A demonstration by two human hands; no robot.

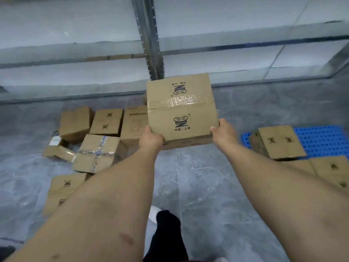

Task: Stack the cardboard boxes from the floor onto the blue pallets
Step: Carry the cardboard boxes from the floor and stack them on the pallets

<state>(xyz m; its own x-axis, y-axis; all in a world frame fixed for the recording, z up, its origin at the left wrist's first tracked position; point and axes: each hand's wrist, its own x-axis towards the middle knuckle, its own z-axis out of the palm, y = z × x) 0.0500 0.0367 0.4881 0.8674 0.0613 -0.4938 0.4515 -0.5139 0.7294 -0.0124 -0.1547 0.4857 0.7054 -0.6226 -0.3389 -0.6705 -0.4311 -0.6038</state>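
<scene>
I hold a taped cardboard box (181, 108) with a black logo up in front of me, above the grey floor. My left hand (151, 138) grips its near left corner and my right hand (223, 132) grips its near right corner, thumbs on top. To the right lies a blue pallet (321, 138) with one box (279, 141) on its left part and two more boxes (332, 171) at its near side. Several cardboard boxes (98, 140) lie scattered on the floor at the left.
Grey shelving with a metal upright (149, 40) runs along the back. My leg in black (166, 237) is at the bottom centre. Bare marbled floor (207, 176) lies between the box pile and the pallet.
</scene>
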